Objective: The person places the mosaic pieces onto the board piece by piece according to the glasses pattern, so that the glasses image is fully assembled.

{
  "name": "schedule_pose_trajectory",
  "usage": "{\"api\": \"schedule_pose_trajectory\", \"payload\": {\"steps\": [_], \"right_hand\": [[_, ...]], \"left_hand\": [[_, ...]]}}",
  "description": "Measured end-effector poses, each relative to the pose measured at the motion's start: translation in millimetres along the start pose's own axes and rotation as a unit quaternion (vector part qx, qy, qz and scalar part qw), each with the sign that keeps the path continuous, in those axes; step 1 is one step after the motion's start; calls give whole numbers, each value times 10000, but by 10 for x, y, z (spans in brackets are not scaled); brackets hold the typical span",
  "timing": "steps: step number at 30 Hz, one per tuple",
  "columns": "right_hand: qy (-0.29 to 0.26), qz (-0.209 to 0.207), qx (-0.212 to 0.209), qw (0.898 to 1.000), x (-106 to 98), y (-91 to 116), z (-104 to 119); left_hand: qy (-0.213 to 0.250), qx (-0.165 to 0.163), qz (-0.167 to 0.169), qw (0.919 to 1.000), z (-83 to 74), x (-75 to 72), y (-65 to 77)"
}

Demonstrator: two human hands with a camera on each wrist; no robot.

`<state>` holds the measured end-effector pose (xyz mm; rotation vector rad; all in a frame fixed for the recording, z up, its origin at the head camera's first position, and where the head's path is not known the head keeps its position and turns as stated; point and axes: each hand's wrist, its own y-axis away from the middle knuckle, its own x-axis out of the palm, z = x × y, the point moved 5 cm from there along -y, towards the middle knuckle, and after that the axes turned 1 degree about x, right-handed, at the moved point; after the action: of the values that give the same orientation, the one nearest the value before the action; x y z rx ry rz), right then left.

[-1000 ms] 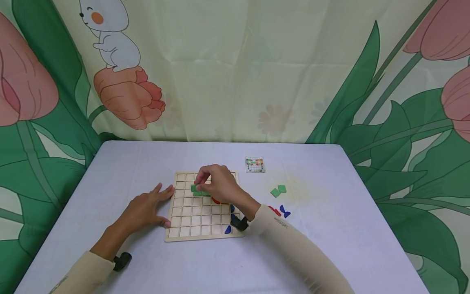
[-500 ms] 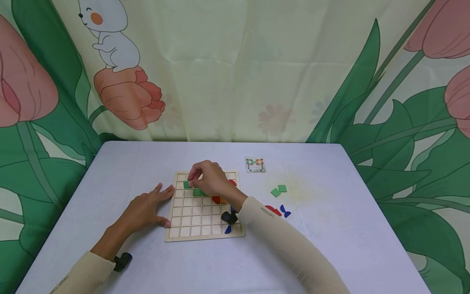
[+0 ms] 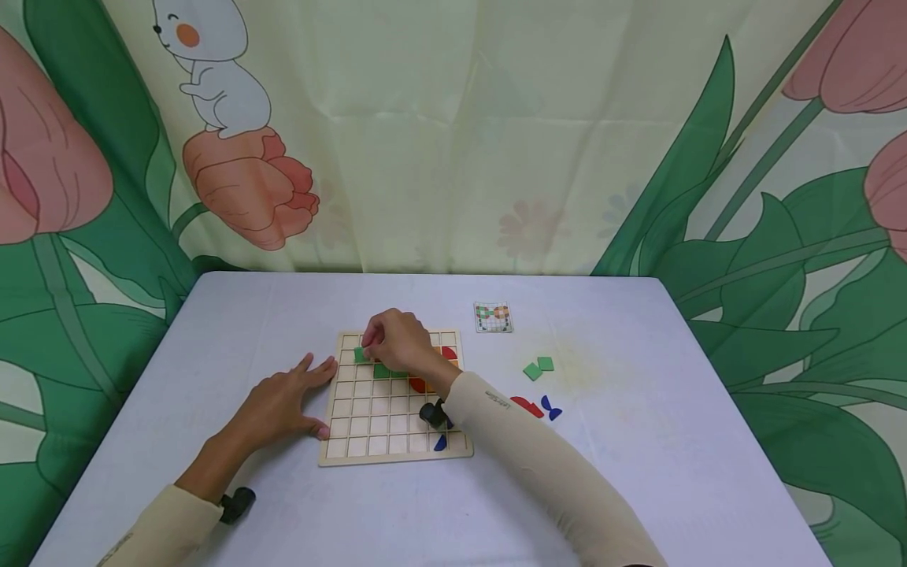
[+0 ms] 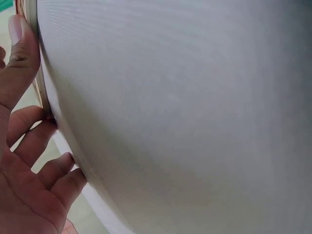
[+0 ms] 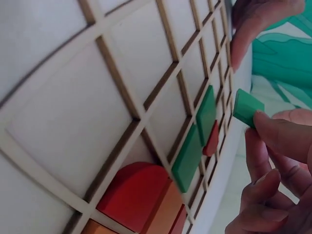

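A wooden grid board (image 3: 379,426) lies on the white table. Above its upper left part, my right hand (image 3: 402,346) pinches a green square tile (image 5: 247,107) between thumb and fingers; in the right wrist view the tile is tilted and apart from the grid. Two green tiles (image 5: 187,158) sit side by side in cells below it. Red (image 3: 417,385) and orange pieces fill cells farther right, partly hidden by my right arm. My left hand (image 3: 279,403) rests at the board's left edge, fingers spread, with the thumb (image 4: 22,53) against the rim.
A pattern card (image 3: 492,317) lies beyond the board's right corner. Right of the board lie loose green tiles (image 3: 533,371), red pieces (image 3: 527,406) and blue pieces (image 3: 549,408). A blue piece (image 3: 441,442) sits near the board's lower right. A printed curtain hangs behind the table.
My right hand has moved left and slightly away from me with the green tile, to the board's upper left, and lingers there. My left hand has stayed in place.
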<state>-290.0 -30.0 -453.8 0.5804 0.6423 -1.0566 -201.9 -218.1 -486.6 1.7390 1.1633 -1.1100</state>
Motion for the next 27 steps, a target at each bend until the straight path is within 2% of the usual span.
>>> {"api": "schedule_pose_trajectory", "payload": {"steps": [8,20,27], "right_hand": [[461,-145,197,9986,67,-86,-62],[1114,-79,55,9937,91,-124,-85],[1116,-95,4,9937,88,-108,-118]], "left_hand": [[95,43,3,9999,29,27,-9],[109,18,13,9999,21,33,-15],[52,-19,5,10000,27,42,-12]]}}
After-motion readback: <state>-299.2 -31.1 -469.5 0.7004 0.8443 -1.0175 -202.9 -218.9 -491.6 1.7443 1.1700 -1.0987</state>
